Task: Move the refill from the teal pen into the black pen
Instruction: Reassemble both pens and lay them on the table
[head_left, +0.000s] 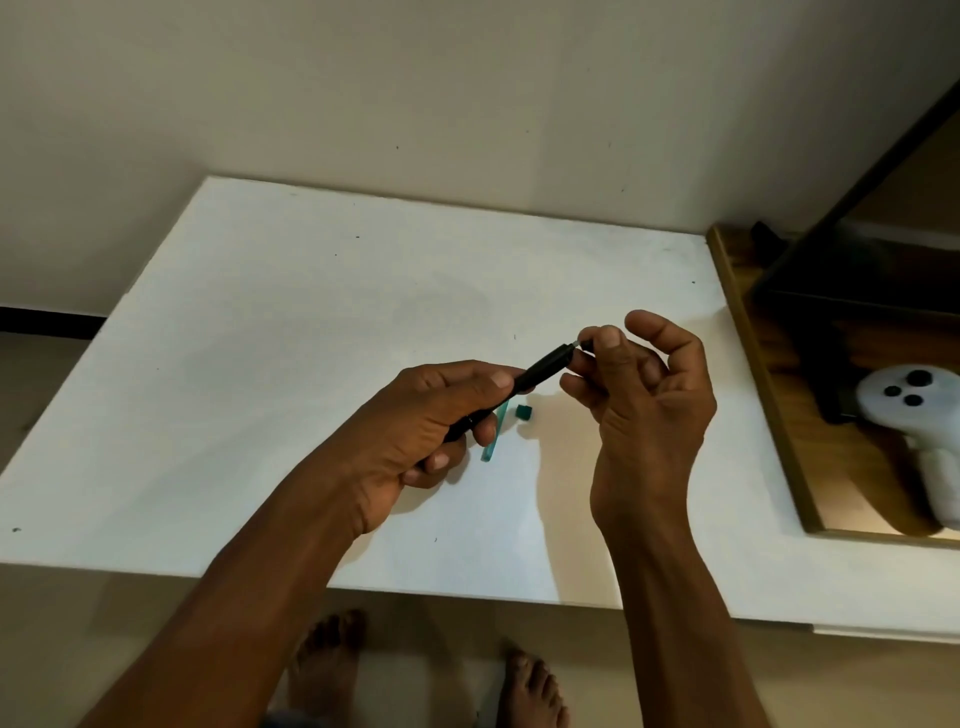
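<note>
Left hand (431, 431): curled round the black pen (540, 371); thumb lies along the top of the barrel and the fingers wrap it from below.
Black pen: held clear of the table, slanting up from the left hand toward the right hand; its lower end is hidden in the left palm.
Right hand (644, 410): palm turned toward the person, fingertips pinching the black end piece (587, 344); the remaining fingers are loosely bent.
Black end piece: small, at the pen's upper end, between the two hands and just off the barrel.
Metal bit (575, 344): short and pale, showing between the barrel and the end piece; too small to tell whether it is the refill.
Teal pen (493, 439): clear teal tube lying flat on the table, just under the left-hand fingers and partly hidden by them.
Teal cap (523, 412): small piece on the table, just beside the tube, below the gap between the hands.
Table (260, 338): white top under both hands.
Wooden tray (753, 364): well to the right of the right hand.
White controller (914, 415): lying in the tray.
Bare feet (327, 670): on the floor, below the forearms.
</note>
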